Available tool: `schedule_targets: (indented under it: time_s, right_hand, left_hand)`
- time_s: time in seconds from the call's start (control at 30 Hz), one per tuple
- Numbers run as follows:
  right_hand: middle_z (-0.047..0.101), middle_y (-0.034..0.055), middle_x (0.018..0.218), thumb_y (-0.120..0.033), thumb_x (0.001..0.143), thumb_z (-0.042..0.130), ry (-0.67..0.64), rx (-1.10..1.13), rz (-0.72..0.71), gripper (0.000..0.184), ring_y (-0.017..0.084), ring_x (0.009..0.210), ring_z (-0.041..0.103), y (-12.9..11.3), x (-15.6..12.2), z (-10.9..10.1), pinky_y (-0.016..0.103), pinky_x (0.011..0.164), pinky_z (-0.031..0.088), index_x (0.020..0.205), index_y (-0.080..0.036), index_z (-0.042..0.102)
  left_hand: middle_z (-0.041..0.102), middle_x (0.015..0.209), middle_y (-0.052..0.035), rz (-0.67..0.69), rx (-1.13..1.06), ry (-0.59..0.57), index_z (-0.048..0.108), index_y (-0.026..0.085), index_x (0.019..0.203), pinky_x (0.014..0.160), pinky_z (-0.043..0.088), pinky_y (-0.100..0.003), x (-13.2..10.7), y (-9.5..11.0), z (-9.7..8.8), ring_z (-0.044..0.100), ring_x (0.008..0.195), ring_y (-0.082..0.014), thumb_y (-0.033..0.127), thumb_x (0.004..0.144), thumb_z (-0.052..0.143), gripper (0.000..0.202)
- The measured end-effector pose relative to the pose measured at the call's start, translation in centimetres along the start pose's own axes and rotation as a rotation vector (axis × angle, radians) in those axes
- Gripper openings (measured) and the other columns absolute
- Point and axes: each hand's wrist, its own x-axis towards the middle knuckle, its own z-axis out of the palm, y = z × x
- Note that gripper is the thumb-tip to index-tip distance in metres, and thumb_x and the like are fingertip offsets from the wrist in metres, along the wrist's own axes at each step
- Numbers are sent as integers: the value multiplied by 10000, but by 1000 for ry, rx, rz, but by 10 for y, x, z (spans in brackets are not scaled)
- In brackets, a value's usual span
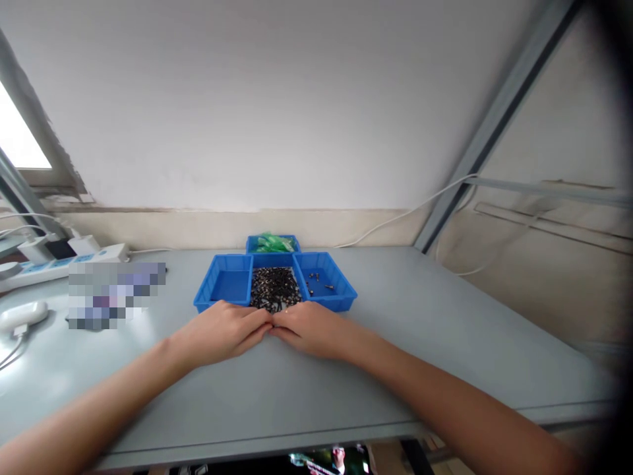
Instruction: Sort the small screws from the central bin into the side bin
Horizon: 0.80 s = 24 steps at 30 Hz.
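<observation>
My left hand and my right hand meet at the fingertips, just in front of a heap of small dark and brass-coloured metal parts. The fingers of both hands are pinched together. Whatever lies between the fingertips is too small or hidden to make out. Left of the heap is a blue bin with nothing visible inside. On the right a second blue bin holds several small metal pieces. Behind the heap stands a third blue bin with green plastic bags in it.
A power strip with plugged-in chargers and a white earbud case on a cable sit at the left of the grey table. Near them lies a pixelated item. A lit screen shows below the front edge.
</observation>
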Motion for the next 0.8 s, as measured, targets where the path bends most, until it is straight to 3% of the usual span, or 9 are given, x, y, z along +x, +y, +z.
schedule_targets:
  time_s: [0.37,0.57,0.8]
  right_hand:
    - [663,67,829,-265,896,338,-16,-5,-12,311,169,740,606,-2,1,-4,260,660,424,840,-144,619]
    - [662,80,860,-251,881,374,-48,21,-31,277,177,771,606,-1,3,2,259,678,424,873,-132,624]
    - [652,67,799,-259,884,361,-50,-35,-3,285,175,728,598,2,0,1,261,642,403,831,-145,617]
  left_hand:
    - [578,624,20,34,54,-22,512,179,843,469,336,-243,-1,-1,0,532,505,-123,293,934,251,299]
    - [587,636,11,8,-29,-54,505,177,826,487,331,-230,1,2,0,547,540,-123,284,930,271,278]
    - [594,631,17,-239,-144,-207,517,212,832,482,330,-224,3,3,-5,574,573,-150,273,892,334,202]
